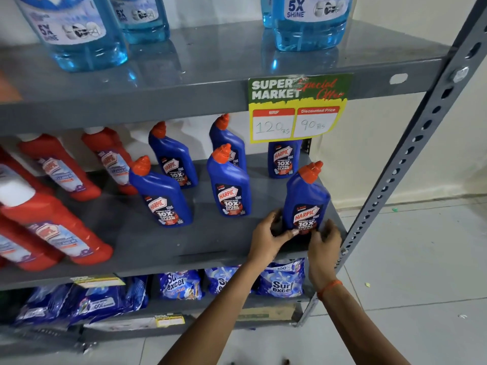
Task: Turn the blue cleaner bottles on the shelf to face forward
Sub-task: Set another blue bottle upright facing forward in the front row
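Blue cleaner bottles with orange caps stand on the middle grey shelf [147,241], and the one nearest the right front corner [307,198] is held at its base by both hands, label facing forward and cap leaning right. The left hand [268,233] wraps its fingers around the lower left side of that bottle, thumb across the bottom of the label; the right hand [325,241] cups the lower right side, fingers curled against it, an orange thread at the wrist. Five more blue bottles stand upright further back and to the left, well apart from one another, labels towards the camera. Red bottles [60,167] fill the left part of the same shelf. A price card [297,109] hangs from the shelf above, partly covering the rear right bottle [283,160]. Blue detergent packets [282,280] lie on the shelf below
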{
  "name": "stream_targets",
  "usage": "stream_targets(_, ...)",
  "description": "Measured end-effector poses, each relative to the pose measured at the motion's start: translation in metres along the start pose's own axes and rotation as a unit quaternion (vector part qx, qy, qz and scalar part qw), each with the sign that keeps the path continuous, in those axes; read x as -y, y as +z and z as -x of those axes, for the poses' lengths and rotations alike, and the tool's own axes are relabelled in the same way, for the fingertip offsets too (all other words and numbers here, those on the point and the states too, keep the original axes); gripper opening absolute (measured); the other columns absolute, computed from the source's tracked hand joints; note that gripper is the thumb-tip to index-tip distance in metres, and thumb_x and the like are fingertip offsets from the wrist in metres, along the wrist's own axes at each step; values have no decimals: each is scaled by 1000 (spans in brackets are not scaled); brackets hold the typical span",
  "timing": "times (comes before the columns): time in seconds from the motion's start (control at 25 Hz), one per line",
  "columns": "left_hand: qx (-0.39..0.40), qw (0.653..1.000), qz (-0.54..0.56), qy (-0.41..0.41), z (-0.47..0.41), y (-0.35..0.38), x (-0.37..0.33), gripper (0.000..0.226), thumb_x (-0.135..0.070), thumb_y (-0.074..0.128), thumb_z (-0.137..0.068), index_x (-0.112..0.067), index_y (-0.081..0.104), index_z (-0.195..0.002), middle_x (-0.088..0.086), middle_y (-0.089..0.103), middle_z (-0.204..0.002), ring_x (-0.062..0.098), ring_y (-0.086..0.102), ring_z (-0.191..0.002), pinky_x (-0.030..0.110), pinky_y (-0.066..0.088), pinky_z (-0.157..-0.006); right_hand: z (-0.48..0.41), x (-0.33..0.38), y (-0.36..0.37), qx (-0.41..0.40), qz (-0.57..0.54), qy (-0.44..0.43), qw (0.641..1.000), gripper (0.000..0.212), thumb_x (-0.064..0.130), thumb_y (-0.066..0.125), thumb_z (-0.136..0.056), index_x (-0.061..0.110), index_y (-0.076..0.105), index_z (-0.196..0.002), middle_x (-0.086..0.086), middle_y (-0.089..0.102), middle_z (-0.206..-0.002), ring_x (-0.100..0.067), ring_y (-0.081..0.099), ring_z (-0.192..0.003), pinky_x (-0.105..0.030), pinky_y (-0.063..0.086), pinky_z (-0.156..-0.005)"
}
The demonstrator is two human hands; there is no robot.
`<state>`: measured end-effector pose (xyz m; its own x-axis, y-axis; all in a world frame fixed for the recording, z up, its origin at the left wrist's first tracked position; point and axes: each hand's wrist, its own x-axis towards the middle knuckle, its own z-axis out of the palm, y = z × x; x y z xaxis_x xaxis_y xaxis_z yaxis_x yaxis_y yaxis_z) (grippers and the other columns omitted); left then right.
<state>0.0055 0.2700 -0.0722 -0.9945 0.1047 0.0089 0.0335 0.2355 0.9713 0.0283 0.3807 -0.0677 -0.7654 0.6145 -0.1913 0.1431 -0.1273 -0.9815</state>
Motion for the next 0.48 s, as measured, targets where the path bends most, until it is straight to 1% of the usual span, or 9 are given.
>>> stream_targets(0.08, -18, 1000, 5, -16, 6, -11, 3, 54, -26, 75, -75, -15, 54, -124, 2, 62, -126, 11, 57, -115, 28, 47, -98, 10, -4, 7, -42, -61, 27, 997, 44, 2, 47, -87, 9, 41, -130, -8, 48, -130, -21, 51, -115, -35, 44, -99)
stream_targets(0.12, -32, 999, 12, -18, 10, -18, 4, 50, -26, 73, -77, -14, 56, -122, 2, 63, -123, 11, 58, -113, 28, 47, -97, 17, -5, 11, -54, -98, 39, 993, 44, 1, 46, -86, 9, 41, -130, -9, 49, -128, -21, 51, -114, -35, 45, -98)
stream_targets(0.16, -50, 998, 22, -15, 14, -26, 5, 43, -24, 72, -78, -14, 59, -117, 3, 66, -117, 11, 61, -107, 27, 49, -94, 25, -4, 16, -60, -140, 47, 987, 43, -1, 46, -86, 8, 42, -127, -10, 52, -121, -20, 53, -108, -34, 46, -94)
stream_targets(0.2, -67, 997, 33, -10, 18, -33, 5, 35, -23, 71, -79, -14, 61, -112, 2, 69, -110, 10, 64, -101, 26, 50, -90, 33, -4, 21, -61, -174, 56, 981, 39, -3, 45, -85, 6, 44, -123, -10, 55, -112, -18, 55, -99, -32, 48, -86)
stream_targets(0.28, -93, 995, 40, -1, 26, -53, 7, 23, -20, 69, -81, -13, 64, -102, 0, 71, -97, 2, 65, -87, 17, 50, -81, 52, -2, 39, -40, -224, 90, 970, 29, -6, 41, -85, 9, 47, -109, -4, 54, -90, -12, 52, -76, -19, 47, -65)
stream_targets(0.32, -104, 994, 35, 5, 29, -66, 9, 18, -20, 68, -82, -13, 65, -98, -1, 71, -92, -1, 65, -81, 13, 49, -77, 62, -2, 51, -21, -238, 109, 965, 25, -6, 40, -85, 12, 47, -102, 0, 50, -81, -10, 48, -69, -15, 46, -58)
stream_targets(0.36, -114, 993, 33, 13, 32, -80, 13, 14, -19, 67, -82, -14, 65, -95, -2, 70, -87, -3, 64, -77, 11, 48, -74, 68, -3, 66, -6, -244, 121, 962, 24, -6, 40, -86, 14, 48, -94, 1, 47, -77, -8, 47, -66, -14, 46, -56)
stream_targets(0.4, -123, 992, 35, 18, 35, -94, 17, 11, -18, 66, -83, -15, 64, -93, -3, 70, -84, -4, 63, -74, 10, 48, -72, 77, 0, 82, 6, -249, 126, 960, 25, -7, 40, -85, 16, 49, -87, 2, 46, -74, -8, 46, -66, -15, 45, -59)
stream_targets(0.48, -141, 989, 34, 16, 37, -118, 22, 10, -16, 66, -83, -13, 64, -92, 1, 69, -83, -7, 61, -70, 9, 46, -69, 85, 6, 112, 7, -242, 122, 962, 25, -6, 41, -85, 17, 50, -83, 1, 48, -74, -8, 47, -65, -18, 44, -61)
